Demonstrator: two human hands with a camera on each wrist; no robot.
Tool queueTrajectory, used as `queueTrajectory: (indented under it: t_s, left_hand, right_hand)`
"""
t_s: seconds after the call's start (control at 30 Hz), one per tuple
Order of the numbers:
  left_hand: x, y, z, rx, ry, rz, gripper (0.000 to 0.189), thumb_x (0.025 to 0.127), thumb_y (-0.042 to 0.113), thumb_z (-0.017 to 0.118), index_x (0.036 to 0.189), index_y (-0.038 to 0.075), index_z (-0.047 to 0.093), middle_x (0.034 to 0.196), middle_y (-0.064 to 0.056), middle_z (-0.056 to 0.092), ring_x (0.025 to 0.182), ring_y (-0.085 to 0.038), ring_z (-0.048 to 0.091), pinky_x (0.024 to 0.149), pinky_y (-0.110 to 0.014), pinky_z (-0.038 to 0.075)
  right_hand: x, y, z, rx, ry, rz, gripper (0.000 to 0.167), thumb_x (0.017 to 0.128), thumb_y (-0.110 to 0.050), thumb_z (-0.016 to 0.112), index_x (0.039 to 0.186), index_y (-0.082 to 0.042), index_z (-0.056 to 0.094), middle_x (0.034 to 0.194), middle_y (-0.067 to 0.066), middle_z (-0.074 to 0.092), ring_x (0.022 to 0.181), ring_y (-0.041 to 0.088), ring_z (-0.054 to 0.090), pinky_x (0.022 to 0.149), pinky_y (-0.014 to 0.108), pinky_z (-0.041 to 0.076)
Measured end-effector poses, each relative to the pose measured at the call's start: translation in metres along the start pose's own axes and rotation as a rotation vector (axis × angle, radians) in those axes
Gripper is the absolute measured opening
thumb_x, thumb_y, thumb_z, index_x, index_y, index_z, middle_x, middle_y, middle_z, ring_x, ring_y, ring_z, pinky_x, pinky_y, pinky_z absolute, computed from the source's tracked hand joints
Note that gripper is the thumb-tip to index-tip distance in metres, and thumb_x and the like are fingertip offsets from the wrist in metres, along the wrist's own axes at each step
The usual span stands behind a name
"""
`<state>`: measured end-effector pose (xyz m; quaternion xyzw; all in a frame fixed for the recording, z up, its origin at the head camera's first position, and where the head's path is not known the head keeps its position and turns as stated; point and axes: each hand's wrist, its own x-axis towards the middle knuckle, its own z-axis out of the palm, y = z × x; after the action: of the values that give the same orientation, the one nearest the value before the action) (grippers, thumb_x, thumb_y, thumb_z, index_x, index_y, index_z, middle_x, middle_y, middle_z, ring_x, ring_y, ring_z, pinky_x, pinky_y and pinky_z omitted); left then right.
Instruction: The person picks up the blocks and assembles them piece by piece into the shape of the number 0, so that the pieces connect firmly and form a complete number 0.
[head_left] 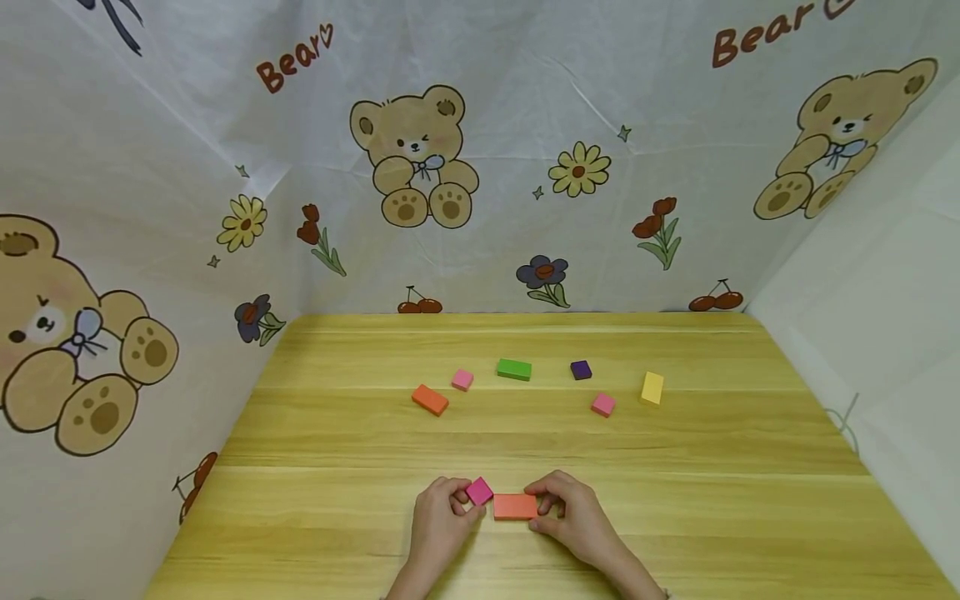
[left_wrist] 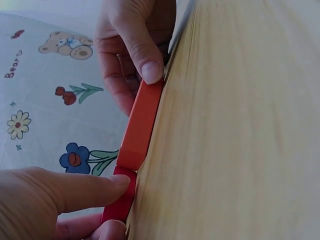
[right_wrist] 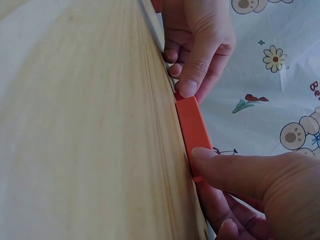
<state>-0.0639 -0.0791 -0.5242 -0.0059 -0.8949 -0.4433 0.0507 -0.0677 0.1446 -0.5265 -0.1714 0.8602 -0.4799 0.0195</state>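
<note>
Magenta square block (head_left: 480,492) and red-orange oblong block (head_left: 514,507) are at the near side of the worktop (head_left: 337,483), around the middle. Both lie flat. Magenta one is turned cornerwise, its right corner touching the oblong's left end near the back edge. Left hand (head_left: 440,518): thumb and fingers nearly closed, pinching the magenta block. Right hand (head_left: 576,521): thumb and fingers pinching the right end of the oblong, gap about the block's width.

Further back, well apart from the hands, left to right: orange block (head_left: 430,400), small pink block (head_left: 462,380) just beside it, green block (head_left: 514,369), dark purple block (head_left: 581,370), second pink block (head_left: 603,405) a bit nearer, yellow block (head_left: 652,388). Bear-print cloth (head_left: 510,108) behind and left; plain white sheet (head_left: 900,292) right.
</note>
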Motion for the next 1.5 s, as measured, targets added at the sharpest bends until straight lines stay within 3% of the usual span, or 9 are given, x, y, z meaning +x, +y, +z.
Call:
queueTrajectory:
  t_s: [0.7,0.93,1.07,1.23,1.37,1.5]
  left_hand:
    - [0.0,-0.002,0.0,0.005,0.001,-0.001,0.029,0.066,0.005,0.087,0.091,0.001,0.074,0.072,0.005,0.058,0.059,0.002,0.048,0.056,-0.015,0.044]
    - [0.0,-0.001,-0.001,0.01,0.003,0.0,0.027,0.067,0.005,0.086,0.091,0.001,0.074,0.071,0.004,0.057,0.059,0.001,0.048,0.055,-0.015,0.044]
    - [0.0,0.0,-0.001,0.012,0.022,0.017,0.028,0.066,0.005,0.086,0.09,0.0,0.074,0.071,0.004,0.057,0.059,0.001,0.048,0.055,-0.015,0.044]
    - [-0.001,-0.002,0.0,0.017,0.068,0.071,0.028,0.063,0.004,0.087,0.088,0.0,0.074,0.069,0.005,0.056,0.057,0.002,0.047,0.053,-0.015,0.043]
    - [0.0,-0.002,-0.001,0.007,0.03,0.033,0.028,0.065,0.004,0.087,0.09,0.0,0.074,0.071,0.004,0.057,0.059,0.001,0.048,0.054,-0.016,0.044]
    - [0.0,-0.002,-0.001,0.002,0.004,0.004,0.028,0.066,0.005,0.086,0.091,0.0,0.074,0.072,0.004,0.058,0.06,0.002,0.048,0.056,-0.015,0.044]
  right_hand:
    - [0.001,-0.002,0.0,-0.015,-0.009,0.012,0.034,0.071,-0.007,0.084,0.102,-0.013,0.071,0.086,-0.006,0.061,0.073,0.008,0.058,0.059,0.018,0.043]
    - [0.002,-0.001,-0.015,0.035,-0.044,0.006,0.044,0.071,-0.014,0.086,0.111,-0.007,0.069,0.086,0.0,0.064,0.073,0.013,0.059,0.058,0.019,0.045]
    - [0.009,0.002,-0.034,0.001,0.022,0.018,0.045,0.071,-0.009,0.085,0.112,-0.005,0.069,0.09,0.004,0.067,0.076,0.015,0.062,0.061,0.02,0.047]
    - [0.026,0.008,-0.066,-0.088,0.209,0.047,0.04,0.074,0.001,0.081,0.112,-0.001,0.069,0.102,0.013,0.069,0.078,0.015,0.065,0.062,0.021,0.049]
    - [0.043,0.018,-0.092,-0.157,0.34,0.042,0.04,0.076,0.003,0.079,0.114,0.001,0.068,0.1,0.017,0.068,0.079,0.021,0.064,0.061,0.019,0.046]
    - [0.057,0.03,-0.111,-0.238,0.382,0.061,0.04,0.078,0.001,0.078,0.117,0.003,0.066,0.102,0.021,0.064,0.084,0.032,0.065,0.062,0.021,0.046]
